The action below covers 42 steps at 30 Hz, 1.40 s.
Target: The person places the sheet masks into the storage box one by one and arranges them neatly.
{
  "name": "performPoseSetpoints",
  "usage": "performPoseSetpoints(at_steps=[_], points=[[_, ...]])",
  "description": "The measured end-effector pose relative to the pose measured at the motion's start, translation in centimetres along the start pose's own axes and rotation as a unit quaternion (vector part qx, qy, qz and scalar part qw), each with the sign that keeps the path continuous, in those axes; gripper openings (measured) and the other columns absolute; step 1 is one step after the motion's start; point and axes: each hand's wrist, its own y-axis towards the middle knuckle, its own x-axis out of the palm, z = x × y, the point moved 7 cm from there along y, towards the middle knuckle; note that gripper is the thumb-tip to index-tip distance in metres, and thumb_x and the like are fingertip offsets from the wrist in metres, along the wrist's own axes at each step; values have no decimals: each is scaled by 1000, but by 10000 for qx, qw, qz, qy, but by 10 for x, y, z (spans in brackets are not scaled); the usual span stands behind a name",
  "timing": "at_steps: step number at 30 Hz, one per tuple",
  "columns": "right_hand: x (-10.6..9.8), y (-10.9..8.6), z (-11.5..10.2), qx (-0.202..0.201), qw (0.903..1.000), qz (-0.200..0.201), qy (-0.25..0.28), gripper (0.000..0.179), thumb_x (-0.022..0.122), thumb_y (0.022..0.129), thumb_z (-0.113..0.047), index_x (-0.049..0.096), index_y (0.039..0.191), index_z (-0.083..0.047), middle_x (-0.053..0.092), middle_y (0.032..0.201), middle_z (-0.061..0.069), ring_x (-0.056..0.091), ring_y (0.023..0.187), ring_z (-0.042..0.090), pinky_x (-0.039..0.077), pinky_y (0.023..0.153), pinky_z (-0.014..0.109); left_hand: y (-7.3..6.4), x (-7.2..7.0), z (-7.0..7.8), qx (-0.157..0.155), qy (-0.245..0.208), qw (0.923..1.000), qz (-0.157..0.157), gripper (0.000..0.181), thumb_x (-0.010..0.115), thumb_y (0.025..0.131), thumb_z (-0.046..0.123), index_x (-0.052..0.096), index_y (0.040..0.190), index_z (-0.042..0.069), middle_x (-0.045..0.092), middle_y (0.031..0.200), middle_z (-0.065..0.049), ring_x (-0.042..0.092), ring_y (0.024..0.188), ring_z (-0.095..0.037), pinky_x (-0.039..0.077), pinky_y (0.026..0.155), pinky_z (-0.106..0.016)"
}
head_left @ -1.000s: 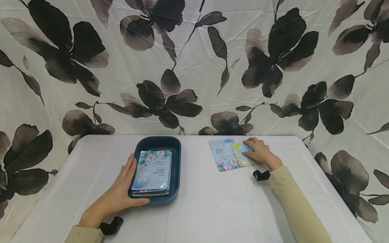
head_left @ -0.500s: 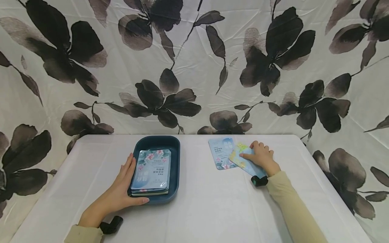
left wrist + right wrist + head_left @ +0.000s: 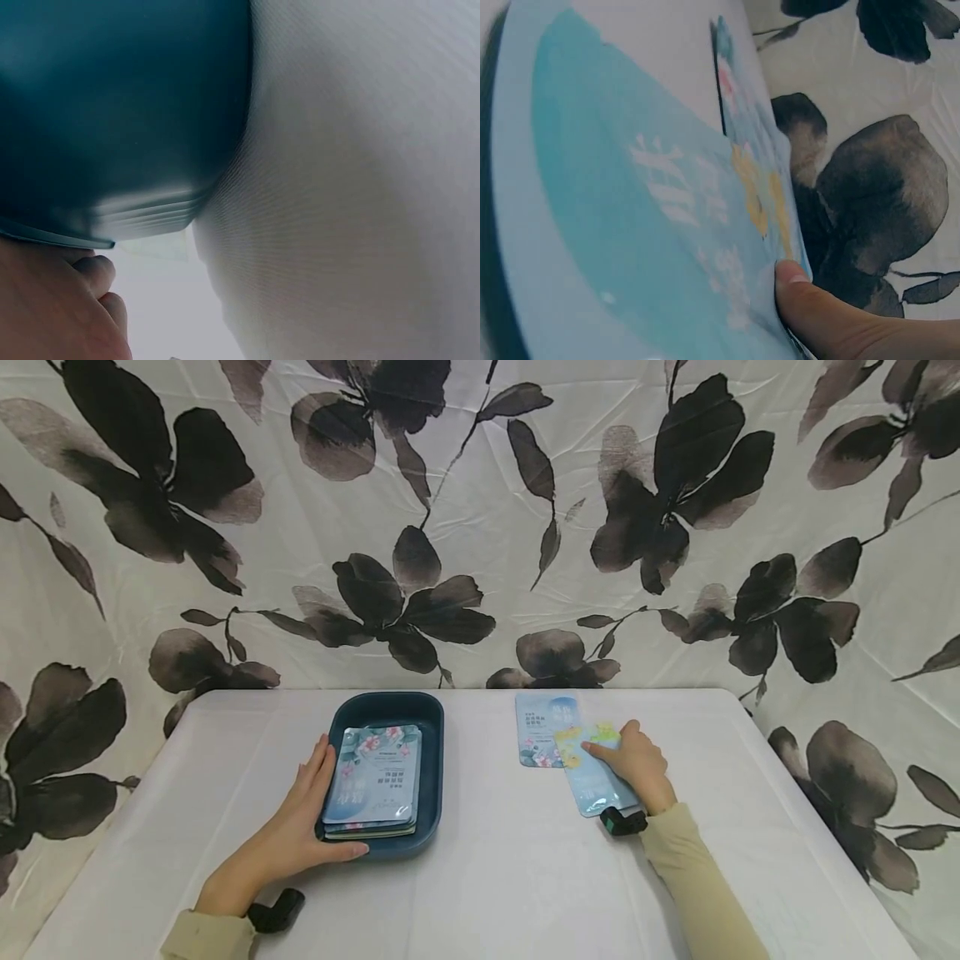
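Note:
My left hand (image 3: 273, 843) rests against a dark blue tray (image 3: 431, 785), fingers straight along its left side and thumb at the near rim. Within the tray lies a stack of flat sheet mask packets (image 3: 375, 789), the top one blue with pink flowers. To the right, my right hand (image 3: 641, 768) grips a light blue sheet mask packet with yellow flowers (image 3: 592, 785), thumb on top. The right wrist view shows that packet (image 3: 630, 217) close up, tilted, under the thumb. Its upper left corner overlaps a blue, pink-flowered sheet mask packet (image 3: 538, 731) on the table.
A white cloth covers the table (image 3: 487, 885). Behind its far edge hangs a white curtain (image 3: 480, 485) with dark flowers. Each wrist carries a black camera, the left one (image 3: 277, 912) close to the table.
My right hand has pulled the yellow-flowered sheet mask packet toward me and turned it, uncovering more of the pink-flowered one. The left hand has stayed at the tray.

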Motion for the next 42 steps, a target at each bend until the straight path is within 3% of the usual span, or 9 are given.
performPoseSetpoints(at_steps=[6, 10, 15, 19, 25, 28, 31, 36, 42], points=[[1, -4, -1, -123, 9994, -193, 242, 77, 75, 82, -51, 49, 119, 11, 61, 101, 26, 58, 82, 36, 45, 70, 44, 0, 0, -1, -67, 43, 10000, -28, 137, 87, 67, 51, -5, 159, 10, -20, 164, -2, -9, 147, -48, 6, 110, -73], [1, -3, -1, -218, 9935, -611, 939, 68, 79, 82, -40, 50, 121, 8, 60, 106, 23, 55, 85, 31, 43, 73, 38, 1, 0, -1, -34, 18, 10000, -26, 137, 87, 67, 50, -6, 159, 11, -21, 164, -1, -10, 147, -47, 6, 110, -73], [3, -1, -3, -391, 9618, -1455, 2285, 67, 79, 84, -15, 45, 137, 7, 62, 109, 22, 63, 79, 20, 52, 67, 28, 1, 0, -2, -13, -29, 10000, -23, 137, 88, 67, 49, -5, 159, 10, -21, 164, 1, -11, 147, -47, 5, 110, -73], [6, 2, -2, -463, 9316, -1823, 3111, 72, 74, 85, 0, 42, 149, -5, 68, 98, 17, 63, 65, 15, 51, 53, 25, 1, 0, -2, -48, -22, 10000, -22, 137, 88, 67, 49, -6, 159, 11, -21, 164, -2, -11, 147, -48, 6, 110, -74], [11, 0, 1, -553, 9046, -2043, 3699, 45, 69, 89, 0, 61, 133, 1, 62, 128, 19, 67, 81, 16, 56, 63, 26, -1, 0, -2, -87, 0, 10000, -44, 138, 88, 67, 50, -6, 159, 11, -21, 164, -3, -11, 146, -49, 6, 110, -74], [12, 0, 1, -655, 8905, -2184, 3936, 40, 66, 92, -1, 61, 131, 5, 59, 131, 22, 69, 86, 18, 59, 68, 29, -1, 0, -1, -36, -29, 10000, -28, 137, 88, 67, 49, -6, 159, 11, -21, 164, -1, -11, 147, -48, 4, 111, -72], [12, -1, 0, -742, 8813, -2284, 4070, 41, 65, 93, -1, 58, 133, 7, 59, 132, 23, 70, 89, 18, 60, 71, 31, -1, 0, -1, 20, -18, 10000, -20, 137, 88, 68, 49, -6, 159, 11, -21, 164, -1, -11, 147, -47, 3, 113, -70], [8, -2, -3, -635, 8770, -2234, 4206, 43, 66, 94, -5, 58, 135, 4, 54, 137, 22, 69, 93, 17, 59, 76, 31, 0, 0, 0, 51, 11, 10000, -4, 137, 88, 67, 51, -5, 159, 10, -19, 165, -5, -10, 147, -47, 3, 113, -70], [10, -5, -13, -502, 8584, -2360, 4527, 47, 64, 96, -7, 52, 140, 4, 45, 145, 22, 63, 103, 16, 56, 83, 27, 0, 0, -2, 5, 12, 10000, -11, 138, 88, 67, 51, -6, 159, 10, -18, 165, -6, -10, 147, -47, 4, 112, -71]])
